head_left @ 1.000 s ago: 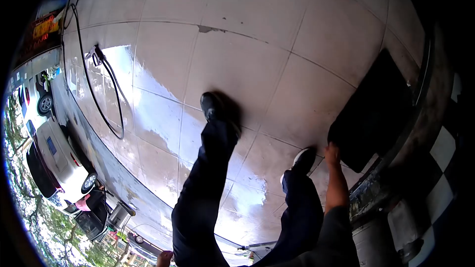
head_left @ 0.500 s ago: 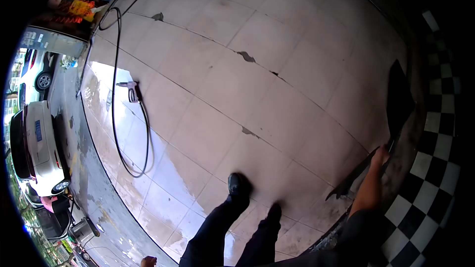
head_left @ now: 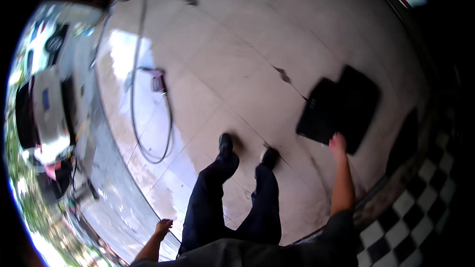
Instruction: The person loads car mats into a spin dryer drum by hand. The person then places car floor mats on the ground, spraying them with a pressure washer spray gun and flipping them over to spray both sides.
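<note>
A black floor mat [head_left: 341, 106] with a notched outline hangs over the tiled floor at the right. My right hand [head_left: 338, 143] is closed on its lower edge. Near the bottom left, my left hand [head_left: 164, 226] is held away from my body, its fingers partly bent with nothing visible in them. A second dark, flat piece [head_left: 403, 143] lies by the right edge of the tiles. My two dark shoes stand on the floor between my hands.
A spray gun [head_left: 158, 80] lies on wet tiles at the left, joined to a looped black hose [head_left: 132, 104]. White cars [head_left: 49, 104] stand beyond the floor's left edge. Black-and-white checkered tiles [head_left: 396, 227] run along the lower right. Part of a white vehicle shows at the top right.
My right hand has swung the mat from the right edge inward, and its broad face now shows. My left hand has come further into view. The camera view has shifted.
</note>
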The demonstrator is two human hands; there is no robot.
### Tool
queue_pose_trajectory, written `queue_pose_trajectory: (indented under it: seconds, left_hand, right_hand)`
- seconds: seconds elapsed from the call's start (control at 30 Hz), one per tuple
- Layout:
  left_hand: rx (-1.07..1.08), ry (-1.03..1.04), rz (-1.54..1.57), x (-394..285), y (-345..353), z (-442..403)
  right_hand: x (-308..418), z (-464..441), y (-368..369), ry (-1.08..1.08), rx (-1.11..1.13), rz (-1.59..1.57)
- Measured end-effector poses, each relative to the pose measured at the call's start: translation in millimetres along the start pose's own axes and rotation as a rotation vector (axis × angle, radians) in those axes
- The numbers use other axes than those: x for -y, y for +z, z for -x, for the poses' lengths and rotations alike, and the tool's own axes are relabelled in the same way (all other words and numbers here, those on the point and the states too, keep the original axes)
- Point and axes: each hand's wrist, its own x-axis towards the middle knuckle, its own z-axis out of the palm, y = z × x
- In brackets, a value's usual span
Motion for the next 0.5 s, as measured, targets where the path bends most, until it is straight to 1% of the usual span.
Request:
queue_pose_trajectory:
  seconds: [0.03,0.07,0.1,0.13,0.17,0.2,0.27,0.3,0.33,0.37,0.4,0.43,0.47,0.5]
  left_hand:
    - [0.005,-0.019,-0.001,-8.5,-12.0,2.3]
    - [0.013,-0.036,0.000,-16.7,-22.9,2.2]
    - [-0.013,-0.012,-0.068,-25.1,-33.9,-4.4]
    - [0.015,0.094,-0.283,-16.9,-51.0,-31.2]
    - [-0.006,0.083,-0.286,-37.3,-61.7,-37.5]
    - [-0.022,0.080,-0.299,-70.4,-75.2,-52.0]
    - [-0.032,0.241,-0.421,-123.4,-96.8,-109.8]
    - [-0.036,0.283,-0.446,-138.9,-105.7,-153.9]
    - [0.009,0.235,-0.378,-174.4,-115.9,-179.5]
    - [-0.009,0.235,-0.269,-204.1,-123.1,-211.4]
    - [0.004,0.234,-0.320,-230.2,-130.6,-250.1]
    - [-0.041,0.272,-0.303,-261.4,-137.7,-275.6]
    - [-0.057,0.258,-0.226,-308.4,-149.3,-279.8]
    - [-0.072,0.269,-0.245,-327.5,-148.4,-316.5]
  right_hand:
    - [-40.0,2.1,19.0,-0.163,0.099,0.291]
    - [-26.2,52.4,51.0,0.240,-0.023,-0.010]
    - [-40.4,71.3,66.5,0.259,0.030,-0.093]
    - [-44.9,92.7,79.8,0.228,0.073,-0.021]
    - [-44.9,111.4,87.0,0.228,0.139,0.137]
    - [-46.4,126.8,96.3,0.318,0.144,0.070]
    - [-34.2,148.4,113.3,0.381,0.119,0.162]
    - [-20.4,158.9,124.9,0.438,0.108,0.207]
    - [-4.4,172.7,133.0,0.461,0.039,0.287]
    - [7.9,178.2,142.6,0.439,0.032,0.340]
    - [24.4,183.0,160.1,0.455,-0.038,0.402]
    - [36.9,180.1,170.6,0.456,-0.012,0.450]
    - [45.1,170.8,179.0,0.456,0.014,0.495]
    - [59.7,161.2,198.4,0.465,0.008,0.514]
